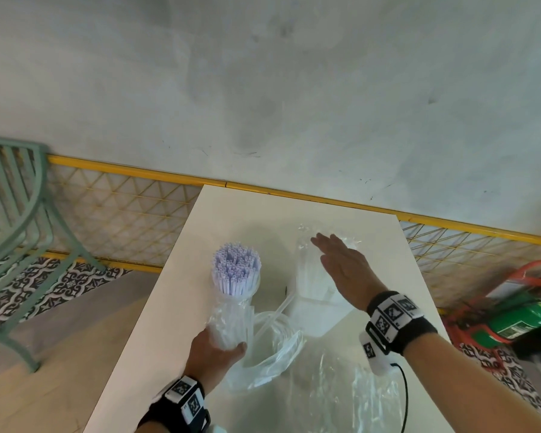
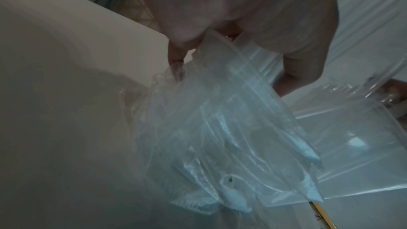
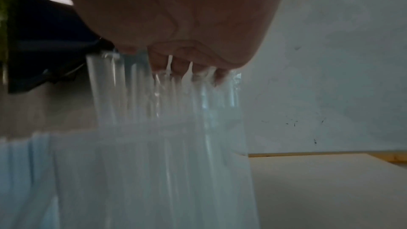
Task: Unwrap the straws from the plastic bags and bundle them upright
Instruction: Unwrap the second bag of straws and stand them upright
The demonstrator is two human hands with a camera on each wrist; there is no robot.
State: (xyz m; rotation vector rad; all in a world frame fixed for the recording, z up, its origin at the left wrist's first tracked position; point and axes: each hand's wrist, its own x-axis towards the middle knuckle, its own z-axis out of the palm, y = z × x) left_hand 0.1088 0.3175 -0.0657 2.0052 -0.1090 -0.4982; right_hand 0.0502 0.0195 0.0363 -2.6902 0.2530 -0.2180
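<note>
At frame centre, the left hand (image 1: pixel 214 351) grips the bagged lilac straws (image 1: pixel 236 267) upright; the right hand (image 1: pixel 341 267), fingers straight, presses flat on the clear straws (image 1: pixel 310 276).

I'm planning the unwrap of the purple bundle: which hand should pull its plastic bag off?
The right hand. It lies open and flat on the clear straws, holding nothing, while the left hand grips the purple straw bundle upright near its base, probably steadying it.

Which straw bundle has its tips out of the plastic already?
The purple-white bundle gripped by the left hand; its tips poke out bare. The clear bundle under the flat right hand is still wrapped.
</note>
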